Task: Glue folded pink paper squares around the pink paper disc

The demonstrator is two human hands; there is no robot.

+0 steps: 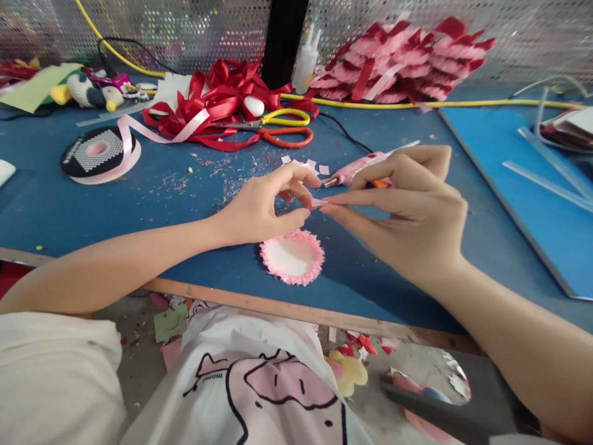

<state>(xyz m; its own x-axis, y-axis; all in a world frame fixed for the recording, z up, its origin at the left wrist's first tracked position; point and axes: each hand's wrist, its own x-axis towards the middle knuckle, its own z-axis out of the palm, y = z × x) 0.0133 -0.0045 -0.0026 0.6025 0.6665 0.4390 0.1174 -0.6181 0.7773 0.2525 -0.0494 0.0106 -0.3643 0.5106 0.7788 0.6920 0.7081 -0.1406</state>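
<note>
A small piece of pink ribbon (318, 202) is pinched between the thumb and forefinger of my right hand (412, 207). My left hand (266, 204) has its fingers curled and its thumb close to a fingertip at the other end of the piece. Below the hands lies a round white disc (293, 256) with a fluffy pink edge, flat on the table. Several cut pink ribbon squares (311, 165) are scattered behind my fingers. A pink glue gun (354, 168) rests beyond my right hand, which partly hides it.
Scissors (287, 137) with yellow and orange handles lie beside heaped red ribbon (204, 99). A pink ribbon roll (99, 154) is at the left. Fluffy pink and red pieces (398, 62) are stacked behind. A blue board (532, 198) lies right; a yellow cable (365, 105) runs along the back.
</note>
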